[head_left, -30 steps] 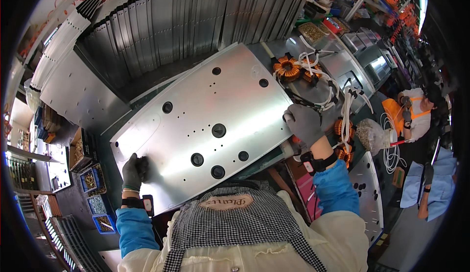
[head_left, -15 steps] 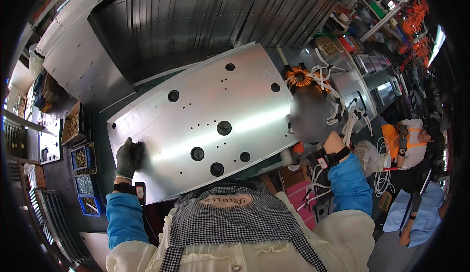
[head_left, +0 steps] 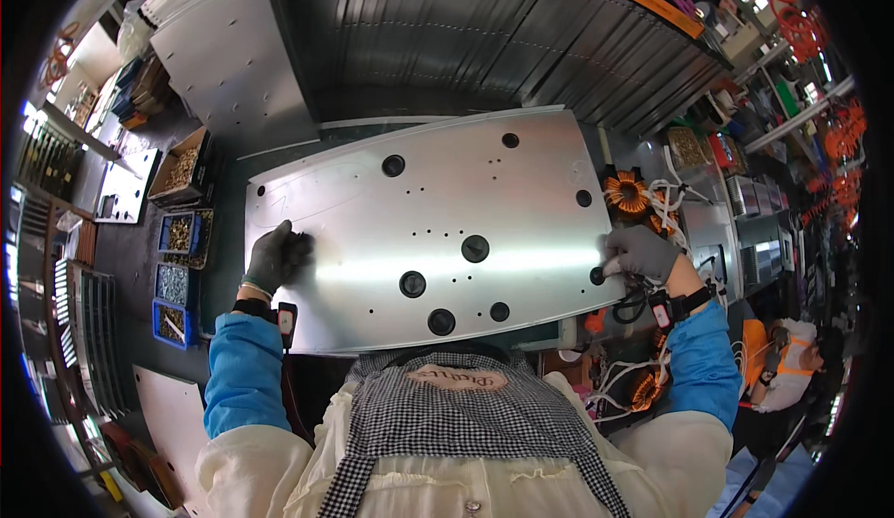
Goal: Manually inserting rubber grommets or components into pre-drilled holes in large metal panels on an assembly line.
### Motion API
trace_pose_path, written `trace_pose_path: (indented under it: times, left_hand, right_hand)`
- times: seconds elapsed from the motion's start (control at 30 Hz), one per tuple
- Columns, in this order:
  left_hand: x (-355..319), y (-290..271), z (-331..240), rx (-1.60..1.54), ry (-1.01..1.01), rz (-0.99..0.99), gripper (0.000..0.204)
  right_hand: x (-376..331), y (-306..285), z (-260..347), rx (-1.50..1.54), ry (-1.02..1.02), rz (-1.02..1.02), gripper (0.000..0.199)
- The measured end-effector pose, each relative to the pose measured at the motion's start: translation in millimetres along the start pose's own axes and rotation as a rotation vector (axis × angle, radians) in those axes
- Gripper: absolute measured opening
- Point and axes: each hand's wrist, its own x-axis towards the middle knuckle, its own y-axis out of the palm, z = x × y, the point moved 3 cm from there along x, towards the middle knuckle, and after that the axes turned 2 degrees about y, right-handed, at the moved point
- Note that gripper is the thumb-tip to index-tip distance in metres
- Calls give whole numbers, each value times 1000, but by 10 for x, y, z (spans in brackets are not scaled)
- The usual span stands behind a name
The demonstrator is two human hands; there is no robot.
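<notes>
A large silvery metal panel point(head_left: 354, 229) lies flat before me, with several round black grommets, among them one grommet point(head_left: 475, 249) right of its middle. On the panel's left part is my left hand point(head_left: 279, 255), in a dark grey glove. Its fingers are curled closed, and their dark tips hide whatever may be in them. My right hand point(head_left: 644, 255), gloved in grey, is closed at the panel's right edge. Its thumb rests just beside the edge grommet point(head_left: 597, 276); the undersides of the fingers are hidden.
Upright metal sheets point(head_left: 419, 34) line the back. Blue bins point(head_left: 172, 283) of small hardware stand at left, near a box of brass-coloured parts point(head_left: 182, 171). Copper-wound coils point(head_left: 626, 192) with white cables lie beyond the right hand. A person in an orange vest point(head_left: 792, 360) is at far right.
My view has shifted and turned, so the panel appears farther right and less tilted. My right hand, smeared before, is now sharp and beside the edge grommet. The left hand stays curled on the panel.
</notes>
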Motion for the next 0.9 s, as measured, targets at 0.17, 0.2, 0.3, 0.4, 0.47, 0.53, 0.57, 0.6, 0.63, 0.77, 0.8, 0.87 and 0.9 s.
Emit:
trace_pose_path:
  times: [0.17, 0.2, 0.3, 0.4, 0.47, 0.53, 0.57, 0.6, 0.63, 0.77, 0.8, 0.87, 0.9]
  left_hand:
    - [-29, 34, 13, 21, -41, -18, 39]
    - [-20, 60, 44, 43, 6, -79, 48]
    - [-27, 82, 35, 34, 50, -48, 46]
    - [-45, 71, 30, 10, 8, 1, 41]
    - [-62, 80, 25, 6, 1, 52, 40]
    - [-104, 91, 23, 107, 34, 52, 44]
    - [-145, 107, 27, 98, 87, 63, 39]
    - [-189, 131, 27, 11, 100, 141, 33]
    - [-251, 136, 35, 16, 147, 163, 28]
    - [-574, -52, 112, 158, 103, 135, 27]
    - [-676, -177, 106, 175, 111, 106, 27]
    - [-842, -425, 79, 91, 173, 87, 29]
    - [-923, -584, 72, 21, 175, 35, 34]
  right_hand:
    - [35, 0, 142, -298, -39, -9, 38]
    - [14, -11, 199, -315, -25, -14, 39]
    - [-56, 64, 554, -442, -100, -94, 41]
    - [-40, 389, 1214, -265, -422, -336, 41]
    - [89, 661, 1636, -251, -466, -402, 41]
    - [260, 898, 1986, -439, -430, -433, 40]
    - [356, 940, 2075, -498, -341, -324, 41]
    - [401, 931, 2126, -475, -310, -239, 38]
    - [440, 897, 2179, -449, -308, -180, 35]
    - [575, 888, 2492, -465, -305, -116, 22]
    - [626, 926, 2601, -423, -295, -80, 20]
    - [746, 1019, 2931, -332, -470, -146, 19]
    - [794, 1077, 3081, -277, -532, -172, 18]
